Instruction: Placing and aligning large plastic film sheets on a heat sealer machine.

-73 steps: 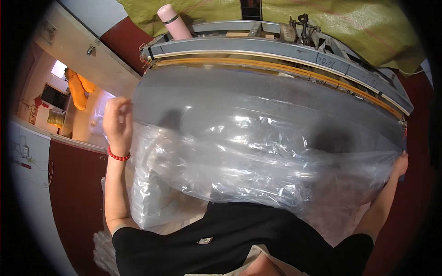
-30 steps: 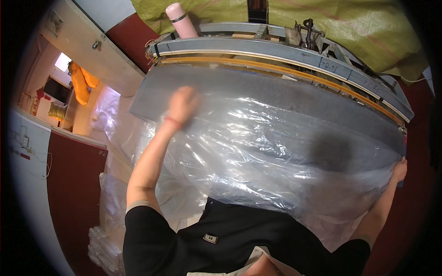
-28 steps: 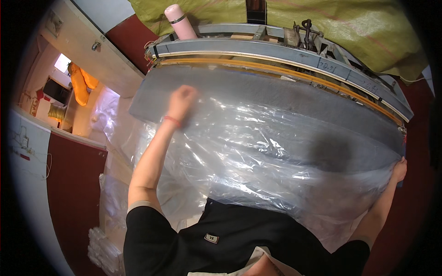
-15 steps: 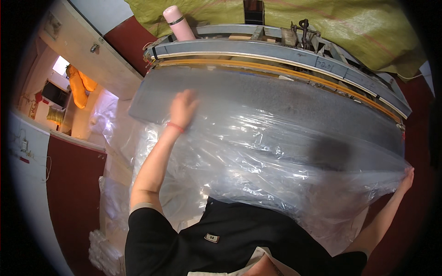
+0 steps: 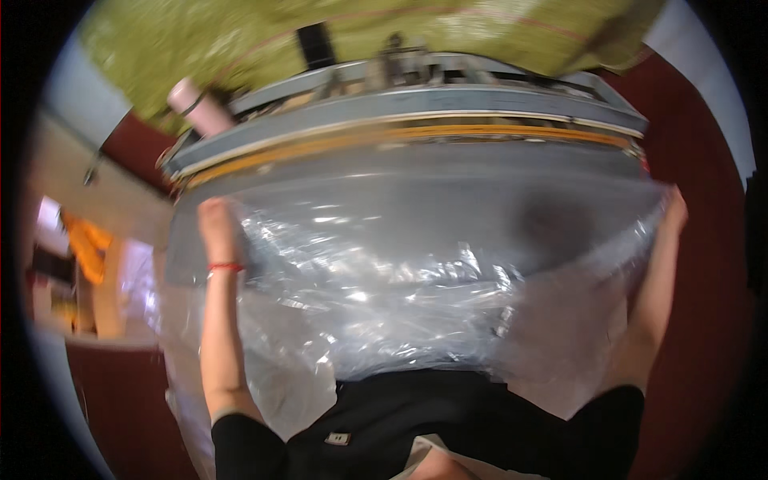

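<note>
A wide sheet of clear plastic film (image 5: 384, 296) stretches between my two hands, wrinkled and shiny, and hangs down against the front of my black shirt. My left hand (image 5: 216, 222), blurred and with a red band at its wrist, is closed on the film's left upper edge. At the far right my right hand (image 5: 677, 210) grips the opposite corner. Under and behind the film lies a dark grey flat panel (image 5: 336, 164), seen partly through it. The film's upper edge runs nearly straight across the panel.
Beyond the panel runs a grey metal frame (image 5: 416, 106) with an orange strip (image 5: 480, 130) along it. A pink bottle (image 5: 200, 108) stands at its left end. Yellow-green sheeting (image 5: 448, 32) hangs behind. On the left is an open doorway with orange things (image 5: 88, 248).
My left hand was flat over the panel; now it is farther left, closed on the film. My right hand has lifted its corner farther away from me. The view has shifted.
</note>
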Demonstrator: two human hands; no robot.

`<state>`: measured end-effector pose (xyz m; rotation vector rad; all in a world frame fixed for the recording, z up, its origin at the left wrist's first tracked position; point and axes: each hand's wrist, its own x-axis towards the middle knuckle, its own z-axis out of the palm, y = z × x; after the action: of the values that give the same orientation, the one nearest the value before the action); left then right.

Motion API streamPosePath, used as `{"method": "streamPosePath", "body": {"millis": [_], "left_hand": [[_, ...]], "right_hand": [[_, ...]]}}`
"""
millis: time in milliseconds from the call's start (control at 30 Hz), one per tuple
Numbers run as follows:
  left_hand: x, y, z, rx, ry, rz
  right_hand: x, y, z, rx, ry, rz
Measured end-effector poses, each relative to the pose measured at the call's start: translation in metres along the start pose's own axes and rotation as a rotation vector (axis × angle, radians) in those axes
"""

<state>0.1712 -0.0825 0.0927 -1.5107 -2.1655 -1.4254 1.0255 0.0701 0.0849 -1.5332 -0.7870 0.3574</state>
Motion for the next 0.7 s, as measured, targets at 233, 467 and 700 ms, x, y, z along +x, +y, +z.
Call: {"method": "streamPosePath", "body": {"millis": [233, 467, 700], "left_hand": [[0.052, -0.118, 0.044, -0.357, 0.189, -0.301], [0.09, -0.159, 0.072, -0.481, 0.229, -0.292], [0.089, -0.159, 0.061, -0.386, 0.256, -0.327]], "right_hand": [[-0.027, 0.032, 0.143, -0.433, 0.133, -0.51], [-0.015, 0.038, 0.181, -0.01, 0.048, -0.276], [0.004, 0.044, 0.181, -0.425, 0.352, -0.239]]}}
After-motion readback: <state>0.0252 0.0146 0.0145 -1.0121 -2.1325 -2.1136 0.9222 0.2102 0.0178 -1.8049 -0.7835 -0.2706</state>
